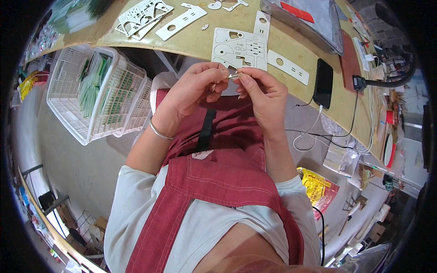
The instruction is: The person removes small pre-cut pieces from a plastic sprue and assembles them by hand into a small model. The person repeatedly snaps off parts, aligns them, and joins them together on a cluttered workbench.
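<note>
One small pale piece between fingertips of left hand and right hand, pinch narrow. Probably light, stiff, snap-prone; best held by edges, gently. Pale cut-out sheet just beyond grip, on table.

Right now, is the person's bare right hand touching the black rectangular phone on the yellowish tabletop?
Apart: the head view shows the right hand away from the black phone, with yellowish tabletop visible between them.

Off-white cut-out sheet, maroon apron, white basket, black phone
</note>
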Demonstrator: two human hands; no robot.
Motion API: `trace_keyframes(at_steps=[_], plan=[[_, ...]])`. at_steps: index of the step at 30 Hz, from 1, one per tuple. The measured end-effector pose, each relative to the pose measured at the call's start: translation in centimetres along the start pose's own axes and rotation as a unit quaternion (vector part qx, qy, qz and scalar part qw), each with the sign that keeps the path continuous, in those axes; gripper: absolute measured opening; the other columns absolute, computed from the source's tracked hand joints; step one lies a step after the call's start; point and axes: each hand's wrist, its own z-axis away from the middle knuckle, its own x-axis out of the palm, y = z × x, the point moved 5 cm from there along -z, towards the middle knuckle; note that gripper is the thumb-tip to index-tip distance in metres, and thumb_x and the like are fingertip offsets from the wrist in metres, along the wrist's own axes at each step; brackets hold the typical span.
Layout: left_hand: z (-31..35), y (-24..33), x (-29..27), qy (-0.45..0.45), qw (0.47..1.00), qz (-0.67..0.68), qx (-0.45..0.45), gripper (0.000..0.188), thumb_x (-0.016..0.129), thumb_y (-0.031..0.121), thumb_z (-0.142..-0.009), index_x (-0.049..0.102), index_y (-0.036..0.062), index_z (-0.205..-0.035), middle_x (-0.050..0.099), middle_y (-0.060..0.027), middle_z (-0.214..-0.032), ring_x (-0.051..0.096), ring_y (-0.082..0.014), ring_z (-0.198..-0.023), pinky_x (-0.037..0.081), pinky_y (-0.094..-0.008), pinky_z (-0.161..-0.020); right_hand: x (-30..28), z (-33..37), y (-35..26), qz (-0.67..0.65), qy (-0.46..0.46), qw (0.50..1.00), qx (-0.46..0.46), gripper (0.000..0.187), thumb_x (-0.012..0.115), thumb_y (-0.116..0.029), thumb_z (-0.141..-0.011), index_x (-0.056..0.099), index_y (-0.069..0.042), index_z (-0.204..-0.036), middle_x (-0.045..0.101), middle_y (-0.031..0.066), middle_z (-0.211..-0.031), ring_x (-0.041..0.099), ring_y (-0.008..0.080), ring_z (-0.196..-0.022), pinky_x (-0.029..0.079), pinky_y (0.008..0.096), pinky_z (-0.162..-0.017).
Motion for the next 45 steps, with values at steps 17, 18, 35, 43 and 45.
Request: trace_keyframes(at_steps=[17, 18, 35, 43, 45], plan=[[0.27, -0.19, 0.19, -0.002, 1.000, 0.023, -0.008, 0.020, 0.065, 0.023, -0.101, 0.060, 0.0100, -0.085, 0.050, 0.0045, -0.074, 0.042, -0.0064, -0.060, 0.031, -0.0239, -0.054, -0.03, 0.46, -0.42, 0.049, -0.010, 0.996, -0.078, 0.019, 0.069, -0.004, -0.103, 0.076, 0.001, -0.120, 0.076, 0.0063, -0.099, 0.067, 0.0078, -0.081, 0.054, 0.0210, -0.071], [0.30, -0.17, 0.22, -0.002, 1.000, 0.025, -0.006, 0.020, 0.065, 0.023, -0.101, 0.060, 0.0099, -0.086, 0.051, 0.0045, -0.074, 0.042, -0.0064, -0.060, 0.031, -0.0239, -0.054, -0.07, 0.47, -0.52, 0.052, -0.008, 0.996, -0.074, 0.019, 0.069, -0.004, -0.103, 0.076, 0.001, -0.120, 0.076, 0.0065, -0.100, 0.067, 0.0078, -0.081, 0.054, 0.0210, -0.071], [0.40, -0.17, 0.17, -0.032, 0.998, 0.044, -0.014, 0.020, 0.070, 0.023, -0.103, 0.063, 0.0067, -0.093, 0.054, 0.0027, -0.077, 0.042, -0.0065, -0.059, 0.033, -0.0239, -0.052, -0.45, 0.65, -0.82, 0.058, -0.017, 0.994, -0.096, 0.020, 0.068, 0.001, -0.100, 0.076, 0.002, -0.119, 0.077, 0.0067, -0.101, 0.067, 0.0084, -0.081, 0.053, 0.0221, -0.071], [0.15, -0.23, 0.08, -0.006, 0.999, -0.021, 0.039, 0.023, 0.071, 0.028, -0.104, 0.064, 0.0070, -0.099, 0.055, 0.0033, -0.078, 0.047, -0.0057, -0.061, 0.034, -0.0227, -0.053, -0.47, 0.75, -0.29, 0.063, -0.002, 0.995, -0.080, 0.022, 0.071, -0.003, -0.102, 0.075, 0.001, -0.123, 0.079, 0.0083, -0.102, 0.068, 0.0078, -0.081, 0.055, 0.0211, -0.069], [0.18, -0.40, -0.03, 0.027, 0.996, -0.054, 0.071, 0.022, 0.067, 0.027, -0.106, 0.064, 0.0050, -0.105, 0.056, 0.0031, -0.080, 0.048, -0.0056, -0.064, 0.035, -0.0216, -0.054, -0.47, 0.66, -0.03, 0.045, 0.005, 0.997, -0.060, 0.022, 0.071, -0.004, -0.102, 0.075, 0.001, -0.123, 0.079, 0.0083, -0.101, 0.068, 0.0077, -0.080, 0.055, 0.0209, -0.069]])
